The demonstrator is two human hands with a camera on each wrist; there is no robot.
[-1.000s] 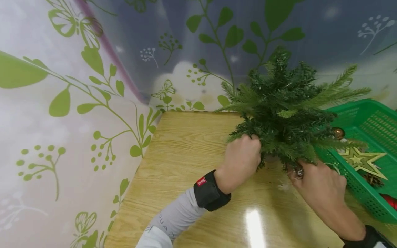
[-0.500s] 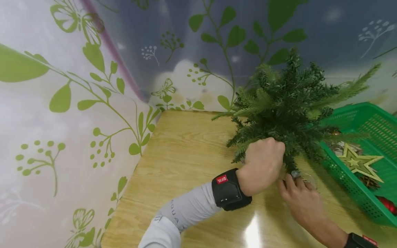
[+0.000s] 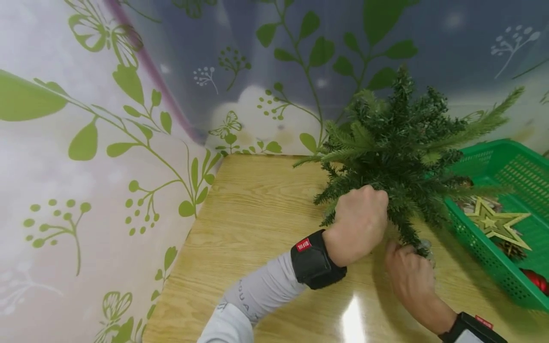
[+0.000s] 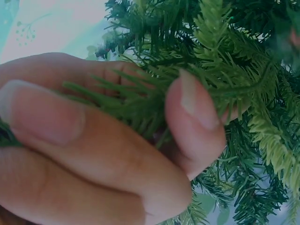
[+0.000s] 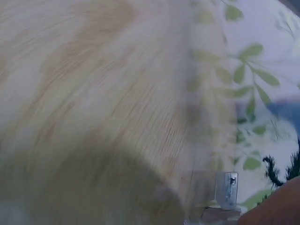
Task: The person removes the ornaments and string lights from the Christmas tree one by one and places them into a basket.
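A small artificial Christmas tree stands at the back right of the table in the head view. My left hand grips one of its front branches; in the left wrist view the thumb and curled fingers close around a green needled branch. Below the tree, at the tip of a low branch, my right hand holds a clear, shiny ornament, partly hidden by the fingers. The right wrist view shows a small clear, squared piece beside the edge of the hand.
To the right stands a green plastic basket with a gold star, a pine cone and a red ornament. The wood-grained table meets a leaf-patterned wall covering at the left and back.
My left hand has moved right across the tree's front, and the branches have shifted. My right hand has come left and down with the clear ornament, its wrist turning in the last half second.
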